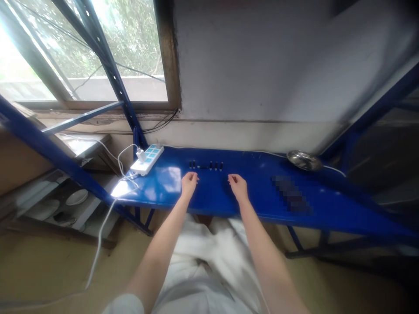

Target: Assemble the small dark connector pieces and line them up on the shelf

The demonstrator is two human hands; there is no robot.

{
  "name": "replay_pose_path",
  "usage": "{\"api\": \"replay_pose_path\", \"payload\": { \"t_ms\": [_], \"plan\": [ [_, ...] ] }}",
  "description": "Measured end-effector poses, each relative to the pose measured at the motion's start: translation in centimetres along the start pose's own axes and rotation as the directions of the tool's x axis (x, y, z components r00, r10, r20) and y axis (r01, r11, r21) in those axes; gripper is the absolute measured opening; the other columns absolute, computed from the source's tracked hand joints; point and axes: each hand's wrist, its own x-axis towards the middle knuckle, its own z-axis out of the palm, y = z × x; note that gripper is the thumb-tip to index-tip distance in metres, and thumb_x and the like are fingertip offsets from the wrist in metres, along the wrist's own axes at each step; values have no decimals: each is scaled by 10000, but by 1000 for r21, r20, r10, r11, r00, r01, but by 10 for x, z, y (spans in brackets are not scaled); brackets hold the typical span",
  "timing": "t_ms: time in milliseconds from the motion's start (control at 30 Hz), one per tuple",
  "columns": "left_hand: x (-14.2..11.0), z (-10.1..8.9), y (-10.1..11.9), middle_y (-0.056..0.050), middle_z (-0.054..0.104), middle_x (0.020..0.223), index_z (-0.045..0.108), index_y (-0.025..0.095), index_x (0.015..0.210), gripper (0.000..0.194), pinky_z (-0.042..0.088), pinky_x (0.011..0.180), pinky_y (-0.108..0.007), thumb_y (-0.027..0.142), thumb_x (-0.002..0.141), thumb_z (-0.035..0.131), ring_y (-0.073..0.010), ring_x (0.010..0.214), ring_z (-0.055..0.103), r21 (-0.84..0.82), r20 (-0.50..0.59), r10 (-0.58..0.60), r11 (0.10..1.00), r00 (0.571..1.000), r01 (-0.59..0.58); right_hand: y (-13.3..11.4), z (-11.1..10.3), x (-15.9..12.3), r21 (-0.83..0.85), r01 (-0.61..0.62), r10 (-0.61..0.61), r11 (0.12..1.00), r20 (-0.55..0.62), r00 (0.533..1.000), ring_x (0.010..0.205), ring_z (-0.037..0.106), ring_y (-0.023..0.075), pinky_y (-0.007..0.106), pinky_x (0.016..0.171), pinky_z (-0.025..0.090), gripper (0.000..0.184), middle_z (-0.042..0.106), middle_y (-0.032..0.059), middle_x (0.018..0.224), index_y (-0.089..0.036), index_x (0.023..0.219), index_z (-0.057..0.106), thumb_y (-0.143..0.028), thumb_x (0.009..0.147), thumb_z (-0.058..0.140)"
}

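Observation:
Above the blue table, my left hand (189, 183) has its fingers curled together in a pinch. My right hand (238, 186) is pinched in the same way, a short gap to the right. Whether anything small sits between either set of fingertips, I cannot make out. Just beyond my hands, several small dark stick-like pieces (216, 166) form a row on the tabletop. Two dark pieces (192, 164) are nearest my left hand, and a flatter dark piece (203, 167) lies between the groups. They are too small to name.
On the left end of the blue table (255, 192) lies a white power strip (147, 159) with a plugged-in charger and cable. A shiny metal bowl (304, 160) rests at the back right, near a blurred-out dark patch (291, 195). Blue metal posts (114, 74) rise beside the window.

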Motion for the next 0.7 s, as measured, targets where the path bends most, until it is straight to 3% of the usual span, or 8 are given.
{"api": "replay_pose_path", "payload": {
  "t_ms": [233,700],
  "plan": [
    [-2,0,-1,-29,636,669,603,151,783,211,425,495,-205,336,766,502,-98,512,533,-11,11,-7,1000,1000,7,-2,0,-3,-83,47,-45,995,26,999,777,591,172,309,724,457,274,655,63,859,-167,893,628,-369,785,477],
    [-1,0,-3,-13,627,651,602,163,758,195,411,496,-203,335,756,510,-93,501,525,-23,6,-13,1000,1000,13,1,-1,-3,-58,49,-49,997,7,999,769,595,173,311,719,461,264,657,61,840,-167,881,629,-366,781,487]
  ]
}}
